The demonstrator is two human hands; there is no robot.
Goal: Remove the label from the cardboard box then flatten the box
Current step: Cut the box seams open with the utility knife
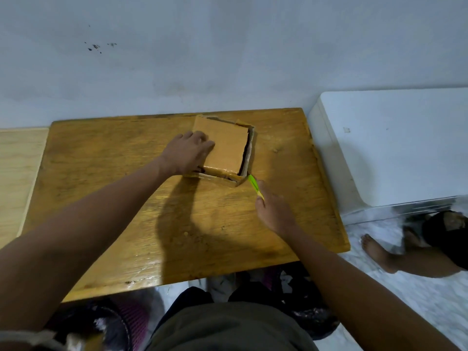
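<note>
Holding a green cutter (255, 186) pinched in the right hand (274, 211) at the lower-right corner of the cardboard box (222, 148), centre frame, risks a slip toward the left hand (188, 154), whose fingers lie loosely curled on the lid. The box sits on a glossy wooden table (177, 224) against a pale wall (228, 46), a white appliance (392, 148) at right.
</note>
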